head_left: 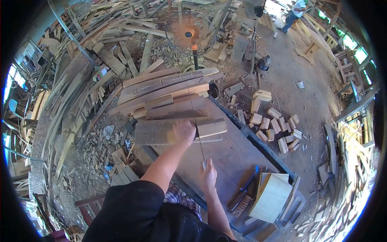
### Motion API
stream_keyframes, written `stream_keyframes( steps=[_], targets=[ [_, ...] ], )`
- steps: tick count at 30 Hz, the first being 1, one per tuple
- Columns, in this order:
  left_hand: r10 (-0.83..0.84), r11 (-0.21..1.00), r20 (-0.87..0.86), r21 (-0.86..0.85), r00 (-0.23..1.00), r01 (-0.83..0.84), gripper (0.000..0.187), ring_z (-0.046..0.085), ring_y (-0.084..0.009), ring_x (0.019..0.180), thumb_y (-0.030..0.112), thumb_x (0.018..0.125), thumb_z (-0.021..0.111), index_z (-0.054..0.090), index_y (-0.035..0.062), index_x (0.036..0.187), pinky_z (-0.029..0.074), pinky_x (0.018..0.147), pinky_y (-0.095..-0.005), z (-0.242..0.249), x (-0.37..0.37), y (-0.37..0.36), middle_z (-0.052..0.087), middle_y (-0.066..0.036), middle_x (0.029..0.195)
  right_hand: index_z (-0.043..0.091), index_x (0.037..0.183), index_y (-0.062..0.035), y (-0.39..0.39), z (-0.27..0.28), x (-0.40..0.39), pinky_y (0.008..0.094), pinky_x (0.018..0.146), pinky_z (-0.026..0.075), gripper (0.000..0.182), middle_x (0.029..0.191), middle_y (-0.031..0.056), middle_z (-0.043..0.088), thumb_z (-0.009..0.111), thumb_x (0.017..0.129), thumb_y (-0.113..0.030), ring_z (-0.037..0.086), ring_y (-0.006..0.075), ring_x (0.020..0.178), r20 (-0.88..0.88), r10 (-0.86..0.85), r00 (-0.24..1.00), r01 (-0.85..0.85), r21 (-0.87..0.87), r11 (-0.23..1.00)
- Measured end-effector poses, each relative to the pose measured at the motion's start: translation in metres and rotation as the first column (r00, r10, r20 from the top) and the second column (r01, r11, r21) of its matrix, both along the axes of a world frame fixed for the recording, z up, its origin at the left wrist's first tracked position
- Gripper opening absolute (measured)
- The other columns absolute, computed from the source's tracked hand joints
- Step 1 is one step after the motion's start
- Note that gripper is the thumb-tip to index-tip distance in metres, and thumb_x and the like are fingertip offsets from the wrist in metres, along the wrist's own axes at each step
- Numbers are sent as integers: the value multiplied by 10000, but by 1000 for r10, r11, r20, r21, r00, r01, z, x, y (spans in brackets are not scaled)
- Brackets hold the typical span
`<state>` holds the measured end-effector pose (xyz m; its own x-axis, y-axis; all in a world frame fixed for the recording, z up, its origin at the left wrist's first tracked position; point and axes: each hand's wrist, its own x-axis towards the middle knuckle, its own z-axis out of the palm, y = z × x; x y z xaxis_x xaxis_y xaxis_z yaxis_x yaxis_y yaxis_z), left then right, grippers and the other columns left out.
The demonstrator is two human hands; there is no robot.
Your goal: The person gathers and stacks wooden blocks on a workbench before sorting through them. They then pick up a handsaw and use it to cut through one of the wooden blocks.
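Note:
My left hand [185, 131] presses down with its fingers curled on a wide wooden board [155, 132] that lies across the workbench. A paler wood block [212, 128] sits just right of it. My right hand [208, 174], nearer my body, is closed round the near end of a long thin tool [201, 149]. The tool looks like a narrow blade; it runs away from me past the left end of the pale block, close to my left hand. Its handle is mostly hidden in my fingers.
Stacked planks [161, 86] lie at the workbench's [238, 157] far end. Clamps [250, 177] and a pale panel [271, 197] are at its near right. Cut blocks [275, 126] litter the floor. A round fan [188, 34] stands ahead; a person [296, 15] is far right.

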<state>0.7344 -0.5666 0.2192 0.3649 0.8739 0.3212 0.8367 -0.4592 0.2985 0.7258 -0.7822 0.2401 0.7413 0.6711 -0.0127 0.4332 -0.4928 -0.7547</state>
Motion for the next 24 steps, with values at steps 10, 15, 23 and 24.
stream_keyframes(
  steps=[10,15,23,24],
  targets=[
    [25,1000,-49,-3,998,-25,231,598,-296,891,233,850,502,657,66,808,412,796,-457,7,-1,-5,647,-127,894,487,928,-7,-89,5,-36,477,609,482,237,797,232,592,653,829,-145,599,438,748,-65,-32,997,29,-41,999],
    [25,981,-89,-190,996,-41,227,560,-273,1014,242,853,515,650,61,879,392,867,-461,9,0,-2,625,-107,1002,472,974,-6,-6,-3,-2,479,602,471,247,805,234,593,639,840,-130,594,442,744,20,-1,1000,0,35,999],
    [38,986,-91,-159,995,-52,218,569,-279,976,234,856,509,641,62,876,387,872,-454,22,3,-4,630,-103,959,503,963,-7,-94,13,-32,485,609,480,210,816,250,594,634,846,-123,598,445,738,-84,15,996,-17,-22,1000],
    [40,987,-90,-153,995,-54,218,569,-279,976,234,856,509,641,62,876,387,872,-454,21,4,-2,630,-103,959,501,975,-6,-77,17,-23,486,609,479,219,824,251,596,636,843,-118,598,446,741,-88,21,996,-23,-25,999]
  ],
)
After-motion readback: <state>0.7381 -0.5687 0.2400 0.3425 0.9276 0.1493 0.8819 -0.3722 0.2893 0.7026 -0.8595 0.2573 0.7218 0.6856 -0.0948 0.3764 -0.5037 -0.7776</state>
